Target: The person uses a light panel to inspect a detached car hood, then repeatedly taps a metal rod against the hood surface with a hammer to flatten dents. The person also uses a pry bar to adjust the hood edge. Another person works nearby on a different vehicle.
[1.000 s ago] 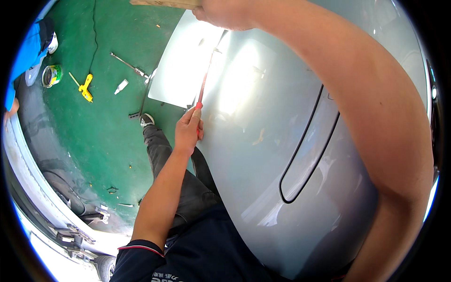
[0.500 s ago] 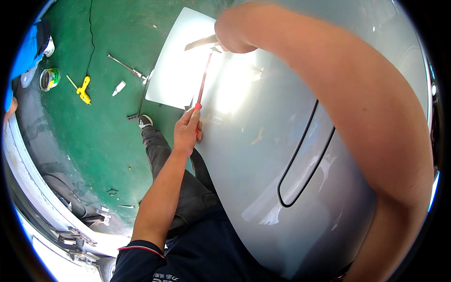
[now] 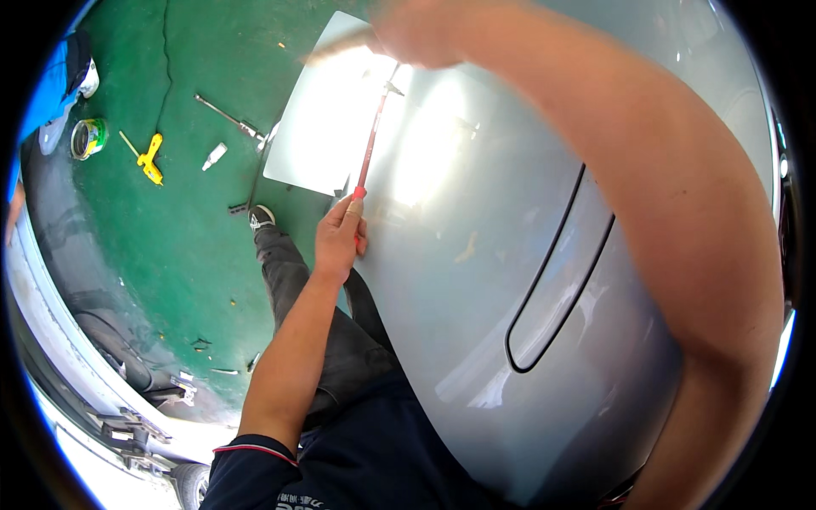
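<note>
My left hand [image 3: 342, 228] is closed round the red grip of a slim long-shafted tool [image 3: 368, 149]. Its shaft points away from me along the edge of the silver car panel [image 3: 476, 280]. A small dark metal crosspiece [image 3: 393, 88] sits near the shaft's far end. Beyond it, my right hand [image 3: 425, 38], blurred by motion, is closed on a flat brown tool [image 3: 344, 44] that sticks out to the left. That tool is too smeared to name more exactly. Behind both tools stands a bright white board [image 3: 310, 127], lit strongly, with its glare mirrored on the panel.
On the green floor [image 3: 187, 255] lie a yellow glue gun [image 3: 150, 159] with a cord, a small white bottle [image 3: 214, 156] and a metal rod tool [image 3: 228, 116]. An open can [image 3: 86, 139] stands left. Another person's blue clothing [image 3: 47, 98] shows at the far left.
My right hand has shifted slightly left and upward with the brown tool, which now blurs. More of the red-gripped tool's far end shows. The left hand stays in place.
</note>
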A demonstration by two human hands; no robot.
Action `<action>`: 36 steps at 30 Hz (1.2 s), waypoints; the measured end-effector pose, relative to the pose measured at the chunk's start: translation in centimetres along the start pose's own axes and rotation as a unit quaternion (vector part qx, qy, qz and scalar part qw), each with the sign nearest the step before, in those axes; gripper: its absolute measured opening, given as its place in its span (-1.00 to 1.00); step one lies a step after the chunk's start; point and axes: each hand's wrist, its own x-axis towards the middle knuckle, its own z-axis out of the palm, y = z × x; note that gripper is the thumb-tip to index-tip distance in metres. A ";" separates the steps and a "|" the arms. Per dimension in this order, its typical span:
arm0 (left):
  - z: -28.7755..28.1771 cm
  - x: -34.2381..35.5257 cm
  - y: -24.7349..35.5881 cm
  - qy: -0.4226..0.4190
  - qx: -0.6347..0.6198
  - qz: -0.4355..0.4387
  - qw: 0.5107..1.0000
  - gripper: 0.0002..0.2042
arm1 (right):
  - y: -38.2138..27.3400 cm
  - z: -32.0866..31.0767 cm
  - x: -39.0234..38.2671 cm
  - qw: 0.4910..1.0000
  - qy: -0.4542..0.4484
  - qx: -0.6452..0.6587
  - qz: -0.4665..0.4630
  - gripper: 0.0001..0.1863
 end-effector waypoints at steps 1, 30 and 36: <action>0.2 0.0 0.0 -0.003 -0.004 0.004 1.000 -0.64 | 0.1 -1.2 -0.5 0.997 0.066 0.027 -0.014 -0.51; -1.1 -0.8 -1.3 -0.007 -0.003 -0.007 1.000 -0.64 | -1.5 -1.9 -0.9 0.977 0.170 0.112 0.064 -0.59; -1.7 -0.8 -1.4 -0.010 0.002 0.003 1.000 -0.64 | -1.4 -1.7 -0.3 0.989 0.126 0.074 0.038 -0.59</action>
